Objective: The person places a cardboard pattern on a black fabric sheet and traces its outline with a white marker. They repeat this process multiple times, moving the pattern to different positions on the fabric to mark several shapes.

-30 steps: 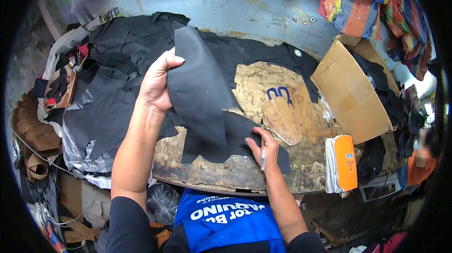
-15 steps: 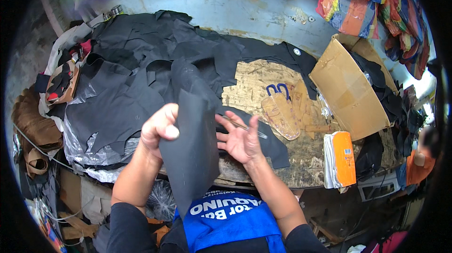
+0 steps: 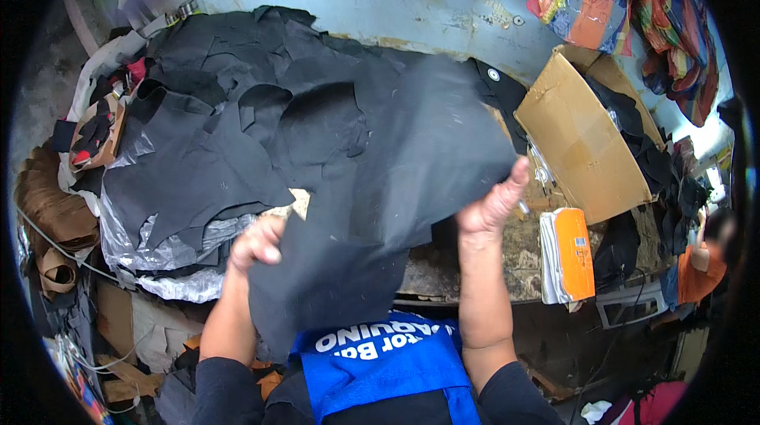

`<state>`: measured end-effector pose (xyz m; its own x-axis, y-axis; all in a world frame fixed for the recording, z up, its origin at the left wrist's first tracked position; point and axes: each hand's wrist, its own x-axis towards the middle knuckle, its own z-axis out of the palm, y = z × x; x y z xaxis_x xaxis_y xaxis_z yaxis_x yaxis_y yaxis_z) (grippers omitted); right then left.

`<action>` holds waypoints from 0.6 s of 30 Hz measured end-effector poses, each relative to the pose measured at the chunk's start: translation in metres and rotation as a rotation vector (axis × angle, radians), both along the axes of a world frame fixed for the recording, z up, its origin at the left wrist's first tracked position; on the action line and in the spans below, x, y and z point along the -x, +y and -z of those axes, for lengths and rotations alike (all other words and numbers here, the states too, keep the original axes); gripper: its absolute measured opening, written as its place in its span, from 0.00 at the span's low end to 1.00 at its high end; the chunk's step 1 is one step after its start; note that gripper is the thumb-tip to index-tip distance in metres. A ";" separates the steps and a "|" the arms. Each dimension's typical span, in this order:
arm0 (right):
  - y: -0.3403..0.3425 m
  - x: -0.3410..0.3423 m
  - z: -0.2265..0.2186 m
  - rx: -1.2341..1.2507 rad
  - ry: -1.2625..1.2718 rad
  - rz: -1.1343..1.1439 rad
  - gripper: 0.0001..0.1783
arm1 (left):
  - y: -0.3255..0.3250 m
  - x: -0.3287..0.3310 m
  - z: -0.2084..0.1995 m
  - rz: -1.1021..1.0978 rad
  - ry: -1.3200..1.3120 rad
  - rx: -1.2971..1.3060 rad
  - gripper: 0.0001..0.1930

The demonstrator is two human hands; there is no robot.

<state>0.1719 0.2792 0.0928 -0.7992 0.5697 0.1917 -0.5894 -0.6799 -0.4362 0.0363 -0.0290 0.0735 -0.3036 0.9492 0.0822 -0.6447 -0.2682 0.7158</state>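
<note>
A large piece of black leather-like material [image 3: 404,164] is spread between my hands, slanting from the lower left up to the right, partly blurred. My left hand [image 3: 260,243] pinches its left edge, thumb on top. My right hand [image 3: 492,202] is closed on its right edge, with the thumb pointing up and most fingers hidden beneath. A small pale tip, like the end of a pen [image 3: 523,206], pokes out beside my right hand. Under and behind the piece lies a heap of black sheets [image 3: 214,69] on the worktable.
An open cardboard box [image 3: 586,140] with black pieces inside stands at the right. Near the table's front edge is an orange-covered notebook [image 3: 568,255]. A small box of scraps [image 3: 99,132] sits at the left. Colourful striped bags [image 3: 590,5] lie at the back; another person [image 3: 701,263] is far right.
The black piece has swung from hanging upright to lying spread toward the right. My right hand, open earlier with a pen between its fingers, has moved right and closed on the edge.
</note>
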 end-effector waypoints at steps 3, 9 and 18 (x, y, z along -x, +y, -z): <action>0.022 -0.042 0.038 -0.120 -0.144 0.197 0.30 | -0.013 0.034 0.013 -0.178 -0.030 0.292 0.21; 0.023 -0.094 0.093 -0.473 -0.832 0.506 0.20 | -0.023 0.053 0.027 -0.190 0.345 0.805 0.22; 0.036 -0.041 0.069 -0.587 -0.697 0.781 0.14 | -0.027 0.046 -0.021 -0.251 1.113 0.960 0.32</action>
<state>0.2127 0.3148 0.0236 -0.3122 0.9171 0.2479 -0.2676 0.1654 -0.9492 -0.0095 -0.0563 0.0942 -0.6664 0.7077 -0.2346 0.3277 0.5606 0.7605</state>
